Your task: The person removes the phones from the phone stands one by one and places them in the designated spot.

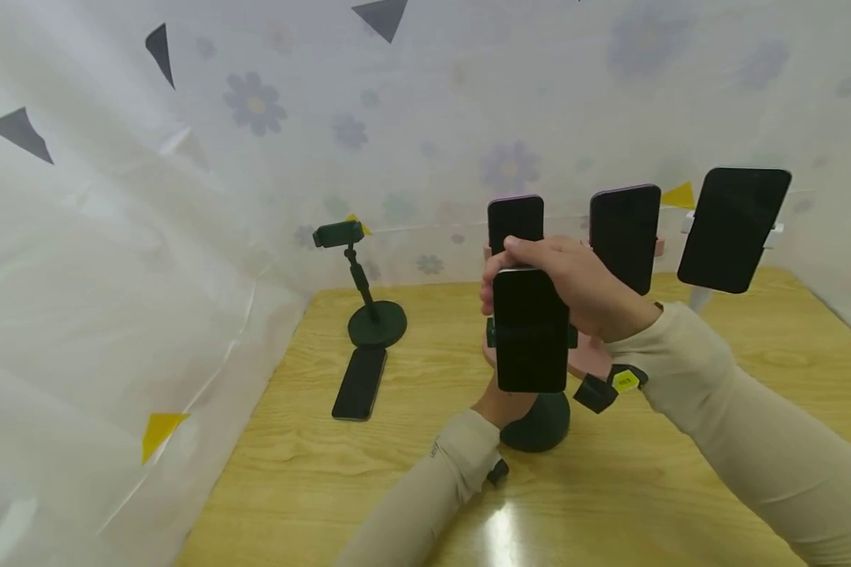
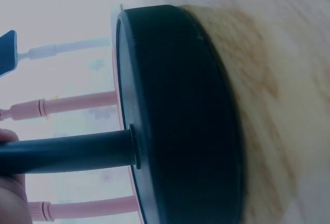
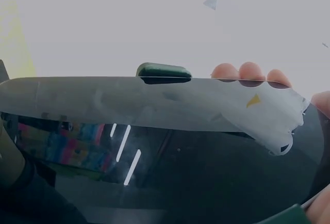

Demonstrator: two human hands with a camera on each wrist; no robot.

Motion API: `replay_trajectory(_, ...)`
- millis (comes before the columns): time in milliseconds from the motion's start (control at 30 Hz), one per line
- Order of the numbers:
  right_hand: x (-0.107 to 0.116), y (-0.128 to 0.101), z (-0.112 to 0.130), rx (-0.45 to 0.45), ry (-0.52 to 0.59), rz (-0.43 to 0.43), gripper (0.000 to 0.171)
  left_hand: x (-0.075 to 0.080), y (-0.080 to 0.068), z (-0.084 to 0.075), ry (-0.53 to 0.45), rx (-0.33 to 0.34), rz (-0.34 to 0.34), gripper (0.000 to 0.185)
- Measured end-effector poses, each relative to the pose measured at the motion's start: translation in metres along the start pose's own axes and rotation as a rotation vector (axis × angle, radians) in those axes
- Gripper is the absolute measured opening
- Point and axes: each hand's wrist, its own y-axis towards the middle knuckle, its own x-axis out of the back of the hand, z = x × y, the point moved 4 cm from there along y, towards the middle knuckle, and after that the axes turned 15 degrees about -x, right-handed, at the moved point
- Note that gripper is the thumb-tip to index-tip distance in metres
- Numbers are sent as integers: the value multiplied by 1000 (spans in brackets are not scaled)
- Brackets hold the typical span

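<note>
A black-screened smartphone [image 1: 530,335] sits upright in the clamp of a dark green phone stand [image 1: 536,425]. My right hand [image 1: 583,285] grips the phone around its upper part; in the right wrist view several fingertips [image 3: 250,72] curl over the edge beside a green clamp jaw. Lower down, my left hand [image 1: 507,403] holds the stand's green pole [image 2: 67,152], partly hidden behind the phone in the head view. The stand's thick round base [image 2: 185,121] rests on the table in the left wrist view.
Further left stand a second green stand [image 1: 376,323] with no phone in its clamp and a phone [image 1: 359,384] lying flat before it. Behind my hands, phones [image 1: 516,220] [image 1: 626,236] are mounted on pink stands, and another phone [image 1: 735,228] on a white stand.
</note>
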Motion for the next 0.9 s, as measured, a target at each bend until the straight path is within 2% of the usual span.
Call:
replay_trajectory(33, 0, 0, 0, -1, 5, 0, 43, -1, 0, 0, 16, -6, 3, 13)
replay_trajectory(100, 0, -1, -1, -3, 8, -7, 43, -2, 1, 1, -57, 1, -39, 13)
replay_trajectory(200, 0, -1, -2, -3, 1, -20, 44, -2, 3, 0, -18, -31, -46, 11)
replay_trajectory(267, 0, -1, -1, 5, -17, -30, 44, -1, 4, 1, -68, -18, -66, 11)
replay_trajectory(367, 0, 0, 1, 12, -29, -37, 44, 0, 4, 2, -33, -17, -52, 12)
replay_trajectory(433, -1, 1, 2, 16, -22, -36, 43, -1, 3, 4, -68, -6, -68, 13)
replay_trajectory(567, -1, 1, 3, 13, -16, -35, 42, 1, 4, 3, -19, -39, -69, 10)
replay_trajectory(767, 0, 1, 3, 21, -42, -52, 42, -1, 5, 5, -77, -10, -75, 12)
replay_trajectory(900, 1, 0, 4, 29, -45, -50, 43, -2, 6, 7, -66, -5, -71, 12)
